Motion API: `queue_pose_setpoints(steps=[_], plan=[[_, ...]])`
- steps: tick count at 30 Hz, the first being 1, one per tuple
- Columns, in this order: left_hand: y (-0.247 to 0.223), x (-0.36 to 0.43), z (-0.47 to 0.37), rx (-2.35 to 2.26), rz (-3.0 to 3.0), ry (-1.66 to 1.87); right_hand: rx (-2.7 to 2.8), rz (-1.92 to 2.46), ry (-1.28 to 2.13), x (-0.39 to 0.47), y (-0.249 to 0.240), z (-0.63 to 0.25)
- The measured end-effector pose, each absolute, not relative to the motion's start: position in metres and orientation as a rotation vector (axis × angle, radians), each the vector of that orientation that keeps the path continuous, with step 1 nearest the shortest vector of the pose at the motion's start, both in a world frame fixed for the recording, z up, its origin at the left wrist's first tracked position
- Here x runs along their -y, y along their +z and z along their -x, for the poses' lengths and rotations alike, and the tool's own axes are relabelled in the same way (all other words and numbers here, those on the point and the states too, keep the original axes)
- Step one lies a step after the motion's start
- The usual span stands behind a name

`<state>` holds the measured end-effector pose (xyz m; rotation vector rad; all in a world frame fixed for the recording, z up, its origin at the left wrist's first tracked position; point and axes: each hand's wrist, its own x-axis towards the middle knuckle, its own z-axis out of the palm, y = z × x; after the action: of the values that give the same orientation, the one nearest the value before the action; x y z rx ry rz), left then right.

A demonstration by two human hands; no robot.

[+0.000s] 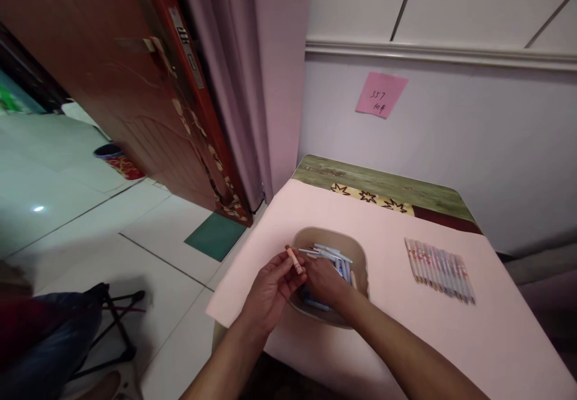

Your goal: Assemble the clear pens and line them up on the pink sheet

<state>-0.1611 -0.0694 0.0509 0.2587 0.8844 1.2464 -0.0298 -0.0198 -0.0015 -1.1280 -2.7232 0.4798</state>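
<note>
My left hand (273, 286) is closed by the basin's left rim, pinching a short peach-coloured crayon-like stick (294, 259) with a reddish-brown end, tilted upward. My right hand (325, 280) reaches over the beige basin (363, 256), close to the left hand. Its fingers curl down and in, and whatever they hold is hidden. Inside the basin lie several light-blue pens (346, 269), loose and at various angles.
On the right of the pink-covered table (387, 340), several clear pens (439, 271) lie side by side in a row. A pink note (381, 95) is stuck to the wall. At left are a wooden door (135, 87), a patterned bin (119, 161) and a green mat (215, 236).
</note>
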Motion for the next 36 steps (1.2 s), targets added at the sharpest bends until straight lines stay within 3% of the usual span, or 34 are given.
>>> queue_pose_setpoints(steps=[9,19,29,32,36], plan=[[0.058,0.067,0.191,-0.959,-0.153,1.436,2.895,1.299,0.379,-0.004,0.025,0.016],[0.057,0.071,0.180,-0.956,-0.101,1.404,3.059,1.163,0.294,0.014,0.007,0.045],[0.055,0.090,0.161,-0.895,-0.182,1.294,2.841,1.284,0.250,0.025,0.029,0.015],[0.052,0.092,0.154,-0.861,-0.179,1.284,2.458,1.456,0.458,0.033,0.033,-0.010],[0.045,0.084,0.146,-0.877,-0.090,1.336,1.942,1.359,0.962,0.040,0.023,-0.031]])
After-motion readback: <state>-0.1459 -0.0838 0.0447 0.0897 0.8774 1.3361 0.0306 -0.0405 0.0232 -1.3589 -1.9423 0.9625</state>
